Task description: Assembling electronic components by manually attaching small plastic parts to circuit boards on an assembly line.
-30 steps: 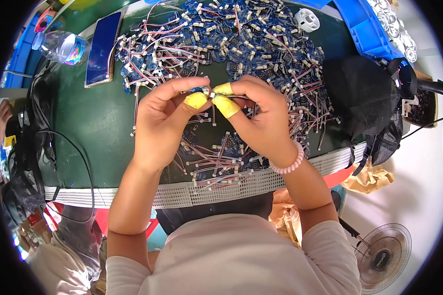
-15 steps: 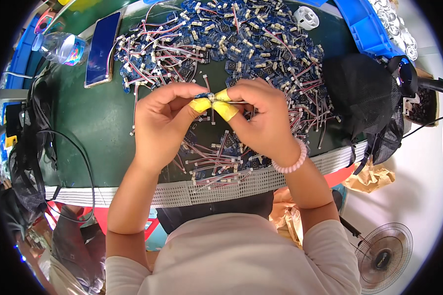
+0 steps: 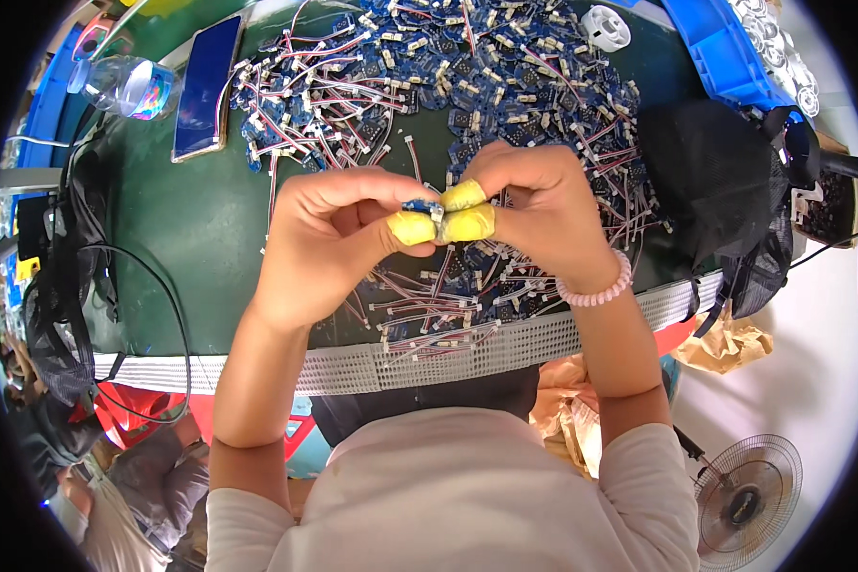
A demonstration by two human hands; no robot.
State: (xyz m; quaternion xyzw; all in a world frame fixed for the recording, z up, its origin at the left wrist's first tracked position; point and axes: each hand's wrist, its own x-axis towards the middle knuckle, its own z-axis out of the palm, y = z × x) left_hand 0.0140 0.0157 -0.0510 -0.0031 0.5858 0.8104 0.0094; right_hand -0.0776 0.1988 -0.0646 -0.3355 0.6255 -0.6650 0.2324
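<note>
Above the table's middle, my left hand [image 3: 319,229] pinches a small blue circuit board [image 3: 419,206] between thumb and index finger. My right hand [image 3: 534,205] meets it tip to tip, its thumb and index finger closed at the board's white socket end. The thin connector cable in the right fingers is almost wholly hidden by them now. Yellow tape wraps my left thumb and my right thumb and index finger. Beyond both hands spreads a large heap of blue circuit boards [image 3: 505,86]. Loose connector cables [image 3: 429,310] lie nearer me, below the hands.
A blue phone-like slab [image 3: 207,88] and a plastic bottle [image 3: 129,88] stand at the far left of the green table [image 3: 153,229]. A white spool-like part [image 3: 605,29], a blue bin [image 3: 720,52] and a black bag [image 3: 705,176] are at the right. Another person's legs [image 3: 167,477] show lower left.
Both hands have shifted slightly right and a little nearer me with the board. My right thumb has turned flatter, and the fingertips of both hands press closer together.
</note>
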